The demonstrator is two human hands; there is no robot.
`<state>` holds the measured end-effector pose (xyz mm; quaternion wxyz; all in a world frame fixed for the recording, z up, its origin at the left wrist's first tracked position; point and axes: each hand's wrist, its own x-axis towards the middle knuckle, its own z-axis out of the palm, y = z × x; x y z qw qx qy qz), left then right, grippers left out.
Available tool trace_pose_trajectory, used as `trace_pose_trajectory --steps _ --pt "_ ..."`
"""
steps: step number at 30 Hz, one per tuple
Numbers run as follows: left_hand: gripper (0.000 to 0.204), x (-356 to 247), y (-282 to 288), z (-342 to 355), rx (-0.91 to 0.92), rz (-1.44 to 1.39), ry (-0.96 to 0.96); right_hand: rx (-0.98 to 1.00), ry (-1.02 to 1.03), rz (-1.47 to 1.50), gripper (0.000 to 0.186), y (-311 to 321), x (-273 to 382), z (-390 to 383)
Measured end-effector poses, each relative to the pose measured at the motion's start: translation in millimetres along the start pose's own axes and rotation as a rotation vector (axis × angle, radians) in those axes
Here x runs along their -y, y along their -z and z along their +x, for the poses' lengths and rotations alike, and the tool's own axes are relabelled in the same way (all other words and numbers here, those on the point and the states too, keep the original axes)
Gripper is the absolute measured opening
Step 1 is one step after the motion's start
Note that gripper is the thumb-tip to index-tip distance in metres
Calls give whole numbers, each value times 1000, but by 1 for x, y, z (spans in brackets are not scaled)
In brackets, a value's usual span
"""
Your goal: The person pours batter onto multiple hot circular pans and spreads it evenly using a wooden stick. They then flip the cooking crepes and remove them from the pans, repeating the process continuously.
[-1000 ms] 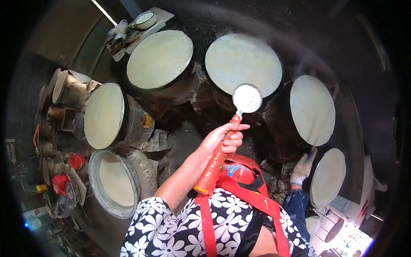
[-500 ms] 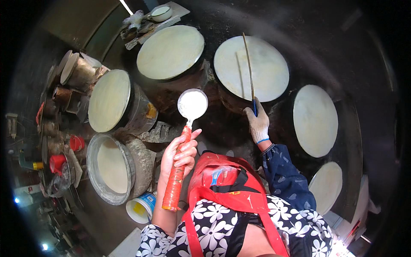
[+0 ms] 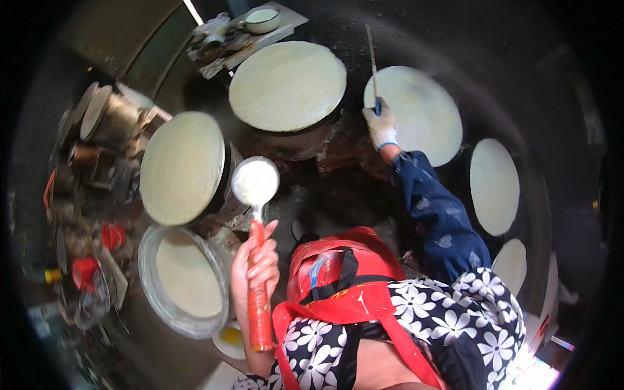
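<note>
My bare left hand (image 3: 260, 266) is wrapped around the red, tape-bound handle of a ladle (image 3: 256, 183), whose round bowl holds white batter. The ladle is in the air, to the right of a wide metal basin (image 3: 144, 263) of pale batter (image 3: 188, 276). My right hand (image 3: 380, 125), in a white knitted glove, grips the blue handle of a long, thin spatula (image 3: 372, 62). Its blade points away from me, at the left edge of a round griddle (image 3: 416, 114) coated with a thin pale layer. Whether the blade touches it I cannot tell.
Coated round griddles stand in an arc: far middle (image 3: 286, 84), left (image 3: 182, 168), right (image 3: 495, 187) and near right (image 3: 510, 265). A white enamel bowl (image 3: 262, 21) sits on a board behind. Red plastic containers (image 3: 84, 273) are at left; a bucket (image 3: 229, 339) stands below the basin.
My right hand has reached farther forward, bringing the spatula from across the griddle to its left edge. My left hand and the ladle sit lower and farther left; the whole view has shifted.
</note>
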<state>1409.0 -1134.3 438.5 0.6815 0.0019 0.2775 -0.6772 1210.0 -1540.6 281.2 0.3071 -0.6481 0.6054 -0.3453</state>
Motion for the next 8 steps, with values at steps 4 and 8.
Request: trace_pose_trajectory --steps 4,8 --pt "51 -57 -19 -24 -44 40 -84 -45 -35 -93 77 -40 20 30" --pt "56 -102 -27 -43 36 10 -144 -49 -90 -186 79 -61 29 48"
